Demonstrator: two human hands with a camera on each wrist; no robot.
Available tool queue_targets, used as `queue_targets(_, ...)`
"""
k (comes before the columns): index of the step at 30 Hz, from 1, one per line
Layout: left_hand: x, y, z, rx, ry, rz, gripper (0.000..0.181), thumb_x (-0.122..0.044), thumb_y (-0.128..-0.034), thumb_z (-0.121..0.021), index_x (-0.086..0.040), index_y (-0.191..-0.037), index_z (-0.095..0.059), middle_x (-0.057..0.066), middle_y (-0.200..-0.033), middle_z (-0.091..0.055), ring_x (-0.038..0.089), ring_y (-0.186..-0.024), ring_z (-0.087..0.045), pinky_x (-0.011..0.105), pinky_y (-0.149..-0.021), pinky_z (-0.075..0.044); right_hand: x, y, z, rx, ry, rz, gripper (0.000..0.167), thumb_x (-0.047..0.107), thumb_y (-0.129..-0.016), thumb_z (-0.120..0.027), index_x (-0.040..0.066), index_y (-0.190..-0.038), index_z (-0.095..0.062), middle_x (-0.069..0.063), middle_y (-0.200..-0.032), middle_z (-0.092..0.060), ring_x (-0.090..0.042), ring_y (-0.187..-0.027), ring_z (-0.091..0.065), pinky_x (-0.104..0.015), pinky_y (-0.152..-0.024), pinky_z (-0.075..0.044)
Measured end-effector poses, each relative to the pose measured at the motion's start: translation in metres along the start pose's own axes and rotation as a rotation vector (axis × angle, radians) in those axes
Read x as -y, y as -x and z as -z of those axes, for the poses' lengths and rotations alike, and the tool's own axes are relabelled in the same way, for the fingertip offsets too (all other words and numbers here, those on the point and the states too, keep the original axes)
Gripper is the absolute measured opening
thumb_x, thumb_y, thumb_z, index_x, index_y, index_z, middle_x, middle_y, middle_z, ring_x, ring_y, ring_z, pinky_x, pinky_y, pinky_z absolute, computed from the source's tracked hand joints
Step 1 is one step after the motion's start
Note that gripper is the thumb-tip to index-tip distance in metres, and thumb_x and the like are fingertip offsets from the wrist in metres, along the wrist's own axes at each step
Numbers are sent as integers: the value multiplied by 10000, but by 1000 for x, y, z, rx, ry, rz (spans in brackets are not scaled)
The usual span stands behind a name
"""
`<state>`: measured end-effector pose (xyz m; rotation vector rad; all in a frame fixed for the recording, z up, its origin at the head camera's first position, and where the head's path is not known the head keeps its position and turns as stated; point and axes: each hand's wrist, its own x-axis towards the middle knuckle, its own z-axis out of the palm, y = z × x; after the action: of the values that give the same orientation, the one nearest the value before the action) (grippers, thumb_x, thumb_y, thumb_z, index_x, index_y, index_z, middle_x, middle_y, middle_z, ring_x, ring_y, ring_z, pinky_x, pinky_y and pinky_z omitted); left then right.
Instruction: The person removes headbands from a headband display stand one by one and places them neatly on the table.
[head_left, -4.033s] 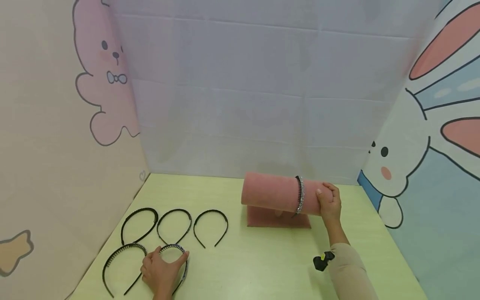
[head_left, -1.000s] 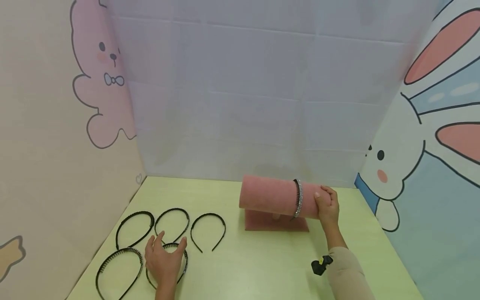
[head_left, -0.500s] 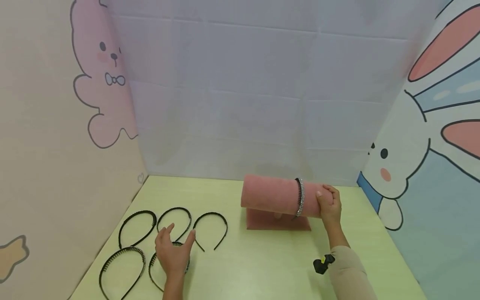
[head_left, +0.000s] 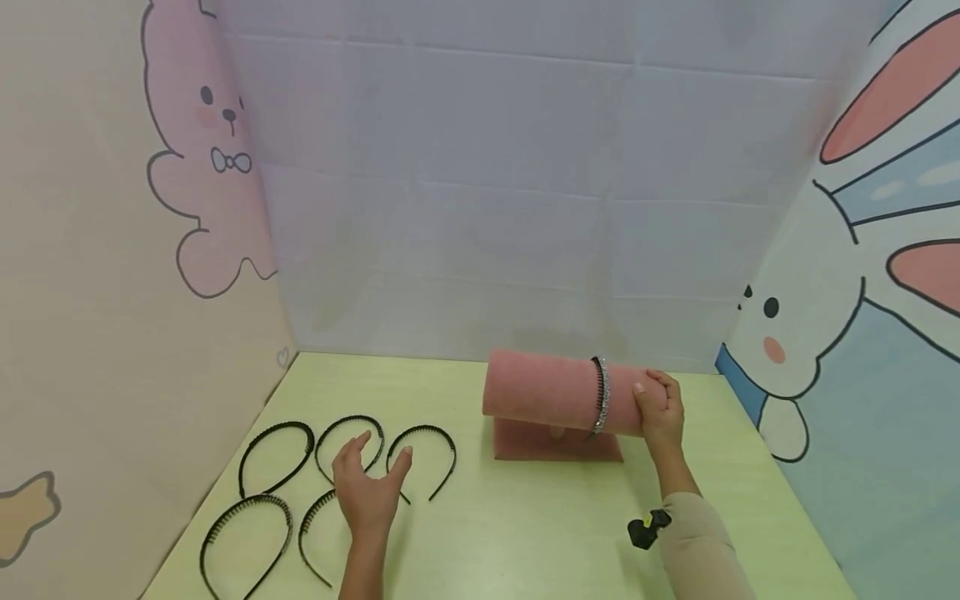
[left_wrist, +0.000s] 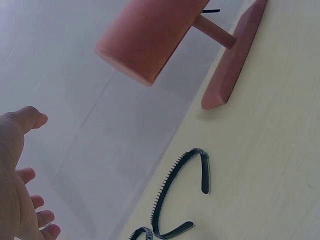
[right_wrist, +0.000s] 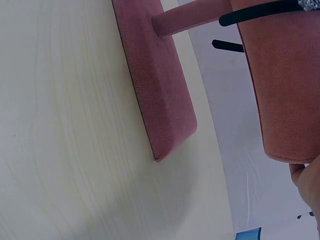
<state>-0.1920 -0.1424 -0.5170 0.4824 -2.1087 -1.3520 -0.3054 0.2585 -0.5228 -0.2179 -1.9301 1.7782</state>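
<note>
My left hand [head_left: 371, 496] hovers over the headbands, fingers spread and holding nothing. Partly behind it is a toothed black headband [head_left: 303, 527] lying on the table; its right side is hidden. Another headband [head_left: 427, 428] lies just beyond the thumb. My right hand [head_left: 662, 414] grips the right end of a pink headband display stand [head_left: 540, 387], thumb across the front. Round the stand's roll sits a headband with silver sparkles [head_left: 603, 396]. In the left wrist view, my left hand [left_wrist: 15, 185] appears at the edge, apart from the roll.
More black headbands lie on the left of the table: a back-left headband [head_left: 308, 436], a back-middle headband [head_left: 362, 417] and a front-left headband [head_left: 258, 498]. The stand's flat base [head_left: 555, 446] rests near the white back wall [head_left: 450, 208]. Printed cloth walls enclose both sides.
Four seconds ago my left hand was down at the front-middle headband. It has since lifted off, spread its fingers and moved right and forward. My right hand keeps its grip on the stand.
</note>
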Motion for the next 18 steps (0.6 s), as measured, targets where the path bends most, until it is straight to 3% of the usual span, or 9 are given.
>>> queue_targets(9, -13, 2, -11, 10, 67, -51, 582, -227, -703, -820, -43, -1200, -580, 169, -1261, -453, 354, -1169, -416, 560, -899, -344, 3, 2, 0, -5, 3, -19, 366, 238, -883, -630, 118, -1213, -525, 90, -1184, -500, -117, -1068, -431, -266, -842, -358)
queue_targets(18, -25, 2, -30, 75, 119, -84, 613, -243, -680, -834, -66, -1209, -578, 156, -1293, -431, 340, -1217, -380, 547, -927, -328, 3, 1, -1, -1, 23, -20, 378, 254, -891, -616, 114, -1226, -515, 85, -1190, -493, -126, -1071, -425, -278, -844, -355)
